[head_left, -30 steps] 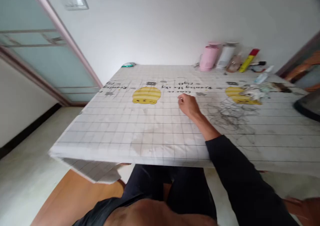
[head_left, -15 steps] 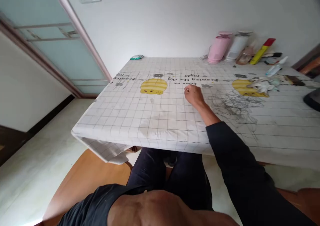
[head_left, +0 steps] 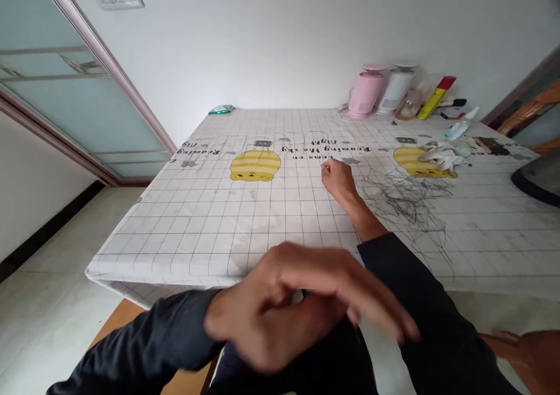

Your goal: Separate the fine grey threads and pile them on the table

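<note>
My right hand point(head_left: 339, 180) rests on the checked tablecloth point(head_left: 196, 231), its fingers curled together in a pinch. Whatever lies between those fingertips, if anything, is too small to make out. Just right of that wrist spreads a loose tangle of fine dark threads point(head_left: 405, 193). Close to the camera, over the table's front edge and my lap, is my left hand point(head_left: 284, 307), partly blurred. Its thumb bends in against a finger while the outer fingers stretch to the right across the right sleeve. Nothing nameable shows in that pinch.
Along the wall stand a pink cylinder point(head_left: 366, 94), a white cylinder point(head_left: 397, 91), a clear bottle point(head_left: 409, 104) and a yellow tube with a red cap point(head_left: 435, 98). A crumpled cloth point(head_left: 444, 154) and small bottle point(head_left: 461, 125) lie at right. A green packet point(head_left: 221, 109) sits far left.
My left hand has moved forward from close to my body into the middle foreground. My right hand stays pinched in about the same spot on the cloth. The view has shifted slightly.
</note>
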`<act>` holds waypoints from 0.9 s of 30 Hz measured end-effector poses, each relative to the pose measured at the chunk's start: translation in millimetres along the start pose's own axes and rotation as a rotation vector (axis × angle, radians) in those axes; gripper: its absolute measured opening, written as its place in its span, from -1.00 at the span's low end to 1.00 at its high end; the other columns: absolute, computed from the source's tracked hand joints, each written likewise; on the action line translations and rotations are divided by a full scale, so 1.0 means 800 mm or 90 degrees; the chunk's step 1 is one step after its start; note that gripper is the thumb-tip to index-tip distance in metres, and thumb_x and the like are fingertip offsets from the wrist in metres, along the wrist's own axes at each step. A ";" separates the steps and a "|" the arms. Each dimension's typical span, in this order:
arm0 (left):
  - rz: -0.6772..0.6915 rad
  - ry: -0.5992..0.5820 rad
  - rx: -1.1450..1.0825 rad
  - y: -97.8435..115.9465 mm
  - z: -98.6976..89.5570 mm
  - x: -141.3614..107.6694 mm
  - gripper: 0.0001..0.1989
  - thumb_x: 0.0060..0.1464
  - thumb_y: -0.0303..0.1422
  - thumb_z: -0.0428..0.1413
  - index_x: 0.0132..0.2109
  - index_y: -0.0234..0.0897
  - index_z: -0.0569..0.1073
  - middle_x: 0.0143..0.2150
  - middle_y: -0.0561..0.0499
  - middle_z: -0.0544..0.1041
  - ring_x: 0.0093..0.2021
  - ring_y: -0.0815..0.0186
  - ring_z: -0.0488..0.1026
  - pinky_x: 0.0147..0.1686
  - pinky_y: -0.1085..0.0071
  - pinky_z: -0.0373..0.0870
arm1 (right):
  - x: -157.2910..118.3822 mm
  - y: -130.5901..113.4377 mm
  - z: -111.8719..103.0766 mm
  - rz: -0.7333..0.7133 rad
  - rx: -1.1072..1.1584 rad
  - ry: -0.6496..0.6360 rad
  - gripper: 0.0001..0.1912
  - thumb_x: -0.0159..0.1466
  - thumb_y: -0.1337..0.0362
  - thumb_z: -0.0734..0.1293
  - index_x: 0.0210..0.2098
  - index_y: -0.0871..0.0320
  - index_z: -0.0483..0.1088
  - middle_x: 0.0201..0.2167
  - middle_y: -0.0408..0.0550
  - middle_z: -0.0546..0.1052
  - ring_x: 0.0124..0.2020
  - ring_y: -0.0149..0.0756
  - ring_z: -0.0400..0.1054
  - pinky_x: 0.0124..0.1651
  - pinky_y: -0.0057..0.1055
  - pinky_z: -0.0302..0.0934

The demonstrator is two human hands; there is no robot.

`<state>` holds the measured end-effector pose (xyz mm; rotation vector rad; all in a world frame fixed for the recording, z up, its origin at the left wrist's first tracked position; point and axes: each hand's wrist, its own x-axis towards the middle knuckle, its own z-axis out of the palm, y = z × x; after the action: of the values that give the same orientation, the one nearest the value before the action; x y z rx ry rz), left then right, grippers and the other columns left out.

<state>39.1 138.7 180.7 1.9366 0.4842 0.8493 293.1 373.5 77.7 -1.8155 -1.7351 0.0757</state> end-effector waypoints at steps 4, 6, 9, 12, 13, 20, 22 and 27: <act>0.146 -0.129 0.092 -0.131 -0.012 0.110 -0.75 0.16 -0.49 0.08 -0.17 -0.27 0.66 -0.16 -0.12 0.74 -0.19 0.24 0.65 -0.10 0.29 0.61 | -0.001 0.006 -0.003 0.043 0.055 0.017 -0.72 0.51 0.33 0.27 -0.11 0.19 0.66 -0.33 0.07 0.69 -0.22 -0.05 0.56 -0.09 -0.25 0.34; 0.145 -0.149 0.208 -0.188 -0.009 0.136 -0.80 0.11 -0.59 0.07 -0.32 -0.27 0.56 -0.26 -0.06 0.69 -0.29 0.28 0.58 -0.21 0.35 0.51 | 0.004 0.008 -0.005 0.068 0.090 0.014 -0.73 0.51 0.27 0.29 -0.10 0.18 0.65 -0.40 0.02 0.66 -0.30 -0.09 0.53 -0.13 -0.26 0.32; 0.099 -0.142 0.248 -0.237 -0.008 0.146 -0.79 0.09 -0.64 0.08 -0.41 -0.27 0.44 -0.34 -0.01 0.62 -0.35 0.31 0.50 -0.29 0.39 0.41 | 0.028 0.006 -0.006 0.090 0.128 0.003 -0.76 0.48 0.29 0.31 -0.15 0.17 0.64 -0.44 -0.04 0.63 -0.35 -0.14 0.52 -0.16 -0.30 0.33; 0.072 -0.122 0.202 -0.250 -0.011 0.142 -0.78 0.09 -0.66 0.07 -0.40 -0.26 0.44 -0.34 0.01 0.63 -0.33 0.32 0.52 -0.26 0.41 0.42 | 0.073 -0.004 0.002 0.124 0.164 -0.014 -0.82 0.44 0.33 0.35 -0.26 0.15 0.61 -0.48 -0.06 0.61 -0.42 -0.21 0.47 -0.26 -0.35 0.32; 0.069 -0.117 0.191 -0.250 -0.012 0.141 -0.78 0.10 -0.66 0.07 -0.39 -0.26 0.44 -0.34 0.01 0.64 -0.32 0.31 0.52 -0.25 0.41 0.42 | 0.090 -0.008 0.008 0.153 0.184 -0.032 -0.83 0.42 0.34 0.38 -0.30 0.15 0.59 -0.50 -0.06 0.59 -0.46 -0.24 0.44 -0.32 -0.36 0.30; 0.075 -0.114 0.172 -0.254 -0.010 0.139 -0.79 0.11 -0.63 0.10 -0.39 -0.25 0.44 -0.35 0.02 0.61 -0.33 0.31 0.52 -0.27 0.42 0.41 | 0.164 -0.026 0.066 0.282 0.230 -0.113 -0.83 0.35 0.32 0.53 -0.34 0.17 0.51 -0.61 -0.06 0.47 -0.65 -0.35 0.27 -0.56 -0.42 0.24; 0.073 -0.111 0.174 -0.256 -0.009 0.139 -0.80 0.11 -0.63 0.10 -0.39 -0.25 0.44 -0.36 0.03 0.59 -0.36 0.32 0.49 -0.29 0.42 0.39 | 0.170 -0.022 0.076 0.296 0.202 -0.136 -0.83 0.31 0.31 0.58 -0.32 0.20 0.54 -0.59 -0.02 0.49 -0.63 -0.29 0.34 -0.55 -0.39 0.30; 0.064 -0.099 0.168 -0.259 -0.008 0.139 -0.79 0.11 -0.64 0.10 -0.37 -0.25 0.47 -0.32 0.01 0.61 -0.33 0.31 0.51 -0.25 0.41 0.42 | 0.174 -0.012 0.075 0.287 0.102 -0.174 -0.90 0.35 0.34 0.53 -0.21 0.29 0.63 -0.48 0.18 0.59 -0.43 -0.05 0.57 -0.38 -0.25 0.49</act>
<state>112.8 314.2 41.8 2.2664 0.4246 0.7183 276.4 524.2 84.8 -2.1126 -1.4071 0.6542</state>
